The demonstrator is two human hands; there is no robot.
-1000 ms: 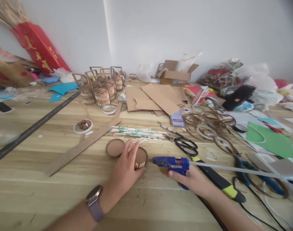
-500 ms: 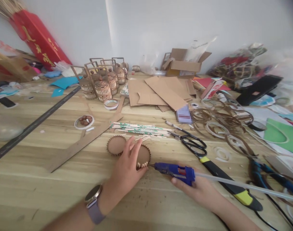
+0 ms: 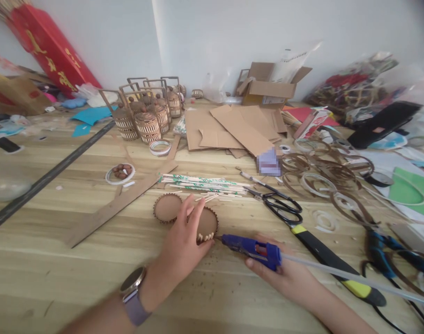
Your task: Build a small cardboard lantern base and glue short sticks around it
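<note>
My left hand (image 3: 182,239), a watch (image 3: 133,280) at its wrist, grips a round cardboard base (image 3: 208,221) with a dark notched rim, thumb at the near edge and fingers over its left side. Several short pale sticks (image 3: 205,237) stand along the near rim beside the thumb. In my right hand (image 3: 284,273) is a blue hot glue gun (image 3: 246,247), its nozzle pointing left at the rim. A long clear glue stick (image 3: 323,265) runs out of its back. A second round base (image 3: 167,207) lies left of my fingers.
Paper-wrapped sticks (image 3: 205,184) lie beyond the bases, with black-handled scissors (image 3: 281,207) to their right. A yellow-and-black tool handle (image 3: 333,260) rests near my right arm. Brown rings (image 3: 302,169) crowd the right. Small lidded baskets (image 3: 149,125) and cardboard sheets (image 3: 218,132) stand behind.
The view has shifted slightly. Both hands keep nearly the same pose, with the glue gun's nozzle still at the rim of the round base.
</note>
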